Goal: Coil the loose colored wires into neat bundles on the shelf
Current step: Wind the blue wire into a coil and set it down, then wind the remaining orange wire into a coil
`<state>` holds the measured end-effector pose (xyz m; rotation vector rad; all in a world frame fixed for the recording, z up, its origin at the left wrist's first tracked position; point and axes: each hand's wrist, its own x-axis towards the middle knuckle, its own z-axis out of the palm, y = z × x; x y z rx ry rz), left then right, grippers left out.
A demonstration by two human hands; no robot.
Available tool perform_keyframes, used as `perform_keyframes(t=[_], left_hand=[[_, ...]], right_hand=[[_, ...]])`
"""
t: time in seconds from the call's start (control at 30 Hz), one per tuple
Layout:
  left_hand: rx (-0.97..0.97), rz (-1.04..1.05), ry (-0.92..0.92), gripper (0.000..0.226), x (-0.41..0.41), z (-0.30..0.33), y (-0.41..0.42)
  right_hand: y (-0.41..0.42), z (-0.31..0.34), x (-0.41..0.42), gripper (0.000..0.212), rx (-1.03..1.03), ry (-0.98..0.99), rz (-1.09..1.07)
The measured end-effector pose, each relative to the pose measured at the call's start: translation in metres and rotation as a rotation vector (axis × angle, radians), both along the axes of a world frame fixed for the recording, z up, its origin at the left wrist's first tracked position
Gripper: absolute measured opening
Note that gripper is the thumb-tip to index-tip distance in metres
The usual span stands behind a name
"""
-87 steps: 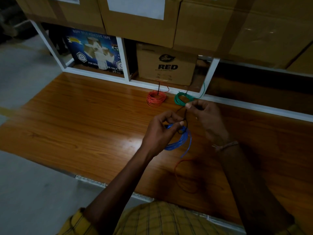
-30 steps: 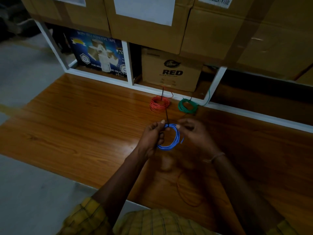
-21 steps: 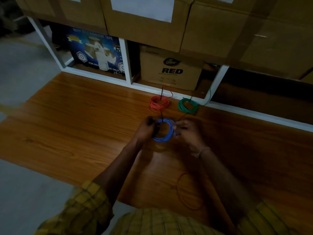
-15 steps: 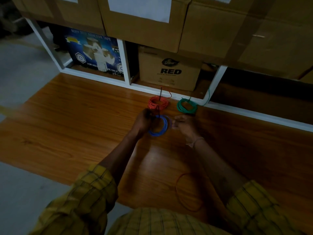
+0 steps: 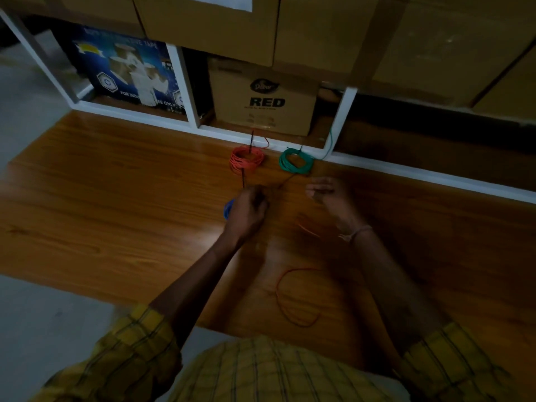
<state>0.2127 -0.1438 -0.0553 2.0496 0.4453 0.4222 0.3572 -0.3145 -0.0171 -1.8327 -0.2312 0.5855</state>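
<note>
Slack orange wire (image 5: 293, 297) loops nearer the loosely curled, empty right hand (image 5: 329, 192); left hand (image 5: 246, 211) covers the blue coil (image 5: 228, 208), grip unclear.

Dim, motion-blurred; sheen on wood; edges bowed.

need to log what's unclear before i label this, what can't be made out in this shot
- Blue coil: head view, mostly hidden under the left hand; only an edge shows.
- Left hand grip: motion blur, so whether it holds the blue coil cannot be told.
- Right hand: blurred and dim; no grip is discernible.
- Top cartons: cut off by the top edge.
- Small print on the RED box: too small.
</note>
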Motion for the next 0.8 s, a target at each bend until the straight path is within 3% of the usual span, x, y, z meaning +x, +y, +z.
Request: perform_keyframes(t=[0.23,0.33,0.43,0.53,0.7,0.8], left_hand=[[-0.057,-0.083,0.104,0.008,-0.009,-0.007,-0.036],[-0.082,-0.131,0.24,0.013,-0.02,-0.008,-0.042],[-0.114,-0.173,0.375,0.017,-0.035,-0.014,-0.048],[-0.018,-0.149,0.466,0.023,-0.046,-0.019,-0.059],[0.277,-0.09,0.796,0.053,-0.059,-0.02,-0.076],[0.224,-0.171,0.969,0.053,-0.063,-0.013,-0.082]], right_hand=[[-0.044,-0.001,-0.019,0.024,0.025,0.038,0.037],[-0.064,0.0,-0.027,0.012,-0.058,-0.092,0.173],[-0.081,0.003,-0.034,0.014,-0.164,-0.188,0.315],[-0.09,-0.005,-0.039,0.021,-0.241,-0.217,0.425],[-0.094,-0.026,-0.043,0.023,-0.246,-0.302,0.42],[-0.094,-0.036,-0.045,0.012,-0.24,-0.312,0.412]])
